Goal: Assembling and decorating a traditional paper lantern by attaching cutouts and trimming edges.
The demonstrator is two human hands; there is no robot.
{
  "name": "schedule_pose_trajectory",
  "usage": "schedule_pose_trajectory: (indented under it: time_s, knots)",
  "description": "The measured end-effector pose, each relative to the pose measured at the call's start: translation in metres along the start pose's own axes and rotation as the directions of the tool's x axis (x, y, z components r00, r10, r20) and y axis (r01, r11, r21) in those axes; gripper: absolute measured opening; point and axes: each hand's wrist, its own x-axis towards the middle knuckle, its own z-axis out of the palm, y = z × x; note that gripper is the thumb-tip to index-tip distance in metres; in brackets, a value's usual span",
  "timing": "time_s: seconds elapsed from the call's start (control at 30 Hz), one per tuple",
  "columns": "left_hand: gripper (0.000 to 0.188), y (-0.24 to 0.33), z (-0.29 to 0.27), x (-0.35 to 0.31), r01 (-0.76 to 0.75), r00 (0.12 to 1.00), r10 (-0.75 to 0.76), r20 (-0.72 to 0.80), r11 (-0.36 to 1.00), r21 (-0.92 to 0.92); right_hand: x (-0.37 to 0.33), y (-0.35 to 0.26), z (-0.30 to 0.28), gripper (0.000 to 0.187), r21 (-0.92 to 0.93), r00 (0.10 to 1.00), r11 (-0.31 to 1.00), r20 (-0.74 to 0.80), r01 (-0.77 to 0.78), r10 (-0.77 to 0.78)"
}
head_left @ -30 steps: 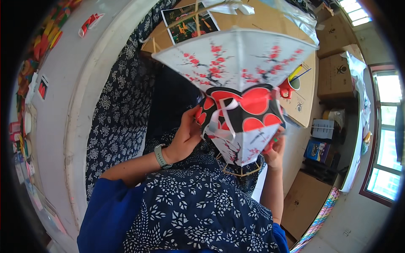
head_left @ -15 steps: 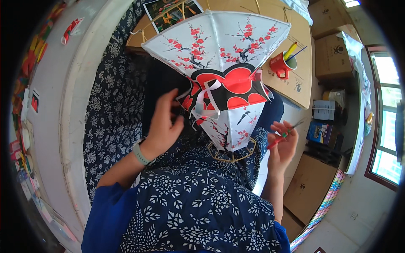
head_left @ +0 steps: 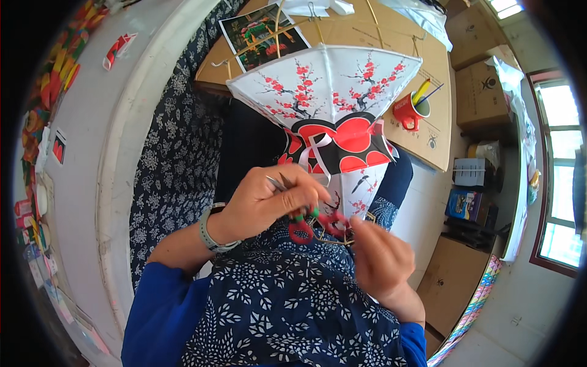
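My left hand (head_left: 266, 205) is closed around small scissors; their metal blades (head_left: 278, 182) poke out above the hand and their red handles (head_left: 301, 233) hang below its fingers. My right hand (head_left: 384, 257), a little blurred, has its fingers curled together right beside the red handle loop. Whether it grips that loop or something else is hard to see. Behind both hands, a lantern-shaped piece (head_left: 361, 92) with white panels, red blossom prints and a red-and-black middle band leans from the table down to my lap. A pale ribbon (head_left: 318, 150) hangs on it. Its lower wire frame is partly hidden.
A cardboard-topped table (head_left: 437, 144) lies ahead, bearing a red mug (head_left: 411, 110) with pens and a printed picture (head_left: 260, 37). Thin bent rods (head_left: 373, 21) arch over it. Cardboard boxes (head_left: 452, 275) stand at the right, and a pale ledge (head_left: 116, 183) runs along the left.
The scissors have passed from my right hand to my left. Both hands have come together over my lap, in front of the lantern's lower part. The view has shifted slightly.
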Motion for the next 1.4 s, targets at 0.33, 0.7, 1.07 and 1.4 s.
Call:
schedule_pose_trajectory:
  time_s: [0.33,0.7,1.07,1.4]
  knots:
    - [0.033,-0.002,-0.007,0.014,0.033,0.826,0.055,0.561,0.989,-0.147,0.016,0.0,0.021,0.039,0.708,0.721,-0.149,0.691,-0.69,-0.054]
    - [0.045,-0.017,-0.012,0.028,-0.409,0.888,0.43,0.165,0.572,0.711,-0.011,-0.014,-0.007,0.066,0.763,0.723,-0.196,0.646,-0.616,0.242]
    - [0.026,-0.015,-0.019,0.049,-0.454,0.885,0.387,0.26,0.587,0.67,-0.004,-0.021,-0.002,0.067,0.748,0.699,-0.191,0.663,-0.636,0.27]
    - [0.026,-0.027,-0.019,0.053,-0.664,0.683,0.643,0.346,0.349,0.661,0.008,-0.029,0.006,0.058,0.767,0.7,-0.267,0.642,-0.584,0.314]
